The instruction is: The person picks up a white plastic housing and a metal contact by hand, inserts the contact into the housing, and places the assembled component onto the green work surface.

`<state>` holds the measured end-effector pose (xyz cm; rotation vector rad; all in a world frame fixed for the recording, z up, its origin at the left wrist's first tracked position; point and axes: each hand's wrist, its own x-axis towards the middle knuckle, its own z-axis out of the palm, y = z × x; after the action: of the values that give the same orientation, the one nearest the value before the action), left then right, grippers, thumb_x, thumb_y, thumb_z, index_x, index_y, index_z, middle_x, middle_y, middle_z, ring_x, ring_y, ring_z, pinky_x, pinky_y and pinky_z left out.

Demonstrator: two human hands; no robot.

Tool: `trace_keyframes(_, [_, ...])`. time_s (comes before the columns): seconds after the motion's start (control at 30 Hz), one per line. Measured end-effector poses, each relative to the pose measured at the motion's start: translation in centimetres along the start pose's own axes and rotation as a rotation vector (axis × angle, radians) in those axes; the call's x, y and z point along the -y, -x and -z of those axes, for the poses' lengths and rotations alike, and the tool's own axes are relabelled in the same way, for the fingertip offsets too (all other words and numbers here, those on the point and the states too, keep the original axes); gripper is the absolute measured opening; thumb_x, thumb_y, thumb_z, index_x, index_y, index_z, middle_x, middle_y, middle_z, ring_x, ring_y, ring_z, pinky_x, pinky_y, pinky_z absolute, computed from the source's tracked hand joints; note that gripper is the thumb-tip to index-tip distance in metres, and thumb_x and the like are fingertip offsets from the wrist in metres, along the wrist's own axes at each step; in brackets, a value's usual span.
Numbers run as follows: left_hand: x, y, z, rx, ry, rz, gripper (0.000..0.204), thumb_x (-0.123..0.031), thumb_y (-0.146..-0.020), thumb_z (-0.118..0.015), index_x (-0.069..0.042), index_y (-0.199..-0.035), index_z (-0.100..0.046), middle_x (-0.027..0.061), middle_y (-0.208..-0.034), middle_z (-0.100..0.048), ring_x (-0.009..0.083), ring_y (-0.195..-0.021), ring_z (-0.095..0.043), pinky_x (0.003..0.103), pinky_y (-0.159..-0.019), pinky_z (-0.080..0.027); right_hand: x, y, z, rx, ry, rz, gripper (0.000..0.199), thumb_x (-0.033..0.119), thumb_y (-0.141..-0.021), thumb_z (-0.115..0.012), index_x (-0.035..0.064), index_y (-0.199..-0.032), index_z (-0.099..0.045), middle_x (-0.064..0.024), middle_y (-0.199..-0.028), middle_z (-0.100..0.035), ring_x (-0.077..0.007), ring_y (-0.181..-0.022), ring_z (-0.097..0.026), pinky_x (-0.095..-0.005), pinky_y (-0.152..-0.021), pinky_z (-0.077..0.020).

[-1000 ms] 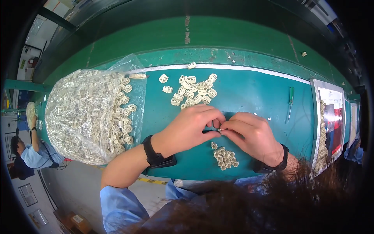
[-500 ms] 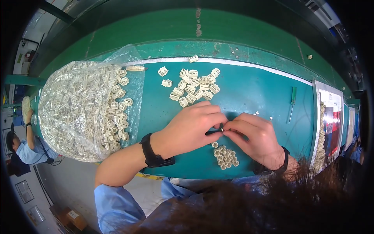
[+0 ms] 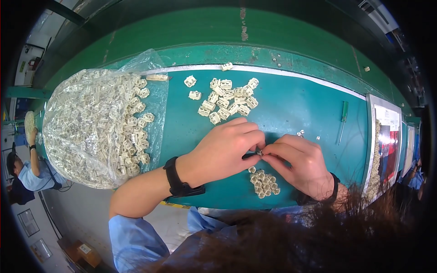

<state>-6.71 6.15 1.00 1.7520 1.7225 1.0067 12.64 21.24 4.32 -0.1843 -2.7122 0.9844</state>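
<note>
My left hand (image 3: 230,143) and my right hand (image 3: 300,164) meet over the mat, thumbs and forefingers pinched together. Between the fingertips a small pale, shiny bit (image 3: 259,153) shows; the fingers cover most of it, so its kind cannot be made out. Just below the fingertips stands a tight cluster of cream plastic ring-shaped parts (image 3: 265,184), with a single one (image 3: 251,169) at its upper left. Beyond my left hand lies a loose pile of cream slotted plastic parts (image 3: 223,102). Several tiny clear or shiny bits (image 3: 300,133) rest past my right hand.
At the left a clear plastic bag (image 3: 82,132) bulges with many cream parts, some spilling from its mouth. A green-handled screwdriver (image 3: 343,113) lies on the right of the teal mat (image 3: 182,132), beside a white-framed tray (image 3: 369,150). Another person (image 3: 32,168) works far left.
My hands stay together, with only a slight shift of the fingertips; a pale bit now shows between them. The picture has shifted slightly, while the parts lie as before.
</note>
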Motion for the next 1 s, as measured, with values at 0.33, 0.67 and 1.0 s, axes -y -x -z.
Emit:
trace_keyframes(0.33, [0.04,0.04,0.03,0.014,0.0,-0.001,0.022,-0.009,-0.085,-0.089,-0.01,-0.098,-0.071,0.0012,-0.092,-0.068,0.025,-0.092,-0.069,0.04,-0.079,-0.059,0.05,0.11,-0.13,-0.021,0.012,0.0,0.022,0.006,-0.086,-0.093,0.0058,-0.105,-0.082,-0.0083,-0.095,-0.075,-0.0287,-0.078,-0.072,-0.04,-0.067,-0.0588])
trace_keyframes(0.67, [0.01,0.03,0.11,0.013,0.002,0.001,0.023,-0.01,-0.085,-0.089,-0.011,-0.099,-0.071,0.001,-0.093,-0.068,0.0251,-0.093,-0.069,0.04,-0.08,-0.059,0.0,-0.01,0.2,-0.01,0.016,0.002,0.022,0.006,-0.086,-0.093,0.0059,-0.106,-0.083,-0.0085,-0.095,-0.075,-0.0299,-0.08,-0.073,-0.0406,-0.069,-0.0591])
trace_keyframes(1.0, [0.04,-0.05,0.04,0.012,-0.013,-0.001,0.024,-0.01,-0.084,-0.09,-0.011,-0.098,-0.071,0.0009,-0.092,-0.068,0.0252,-0.093,-0.068,0.04,-0.081,-0.059,-0.2,0.02,0.47,0.039,0.025,0.042,0.025,0.004,-0.087,-0.09,0.0063,-0.111,-0.085,-0.0079,-0.099,-0.075,-0.0293,-0.083,-0.073,-0.0404,-0.072,-0.0603])
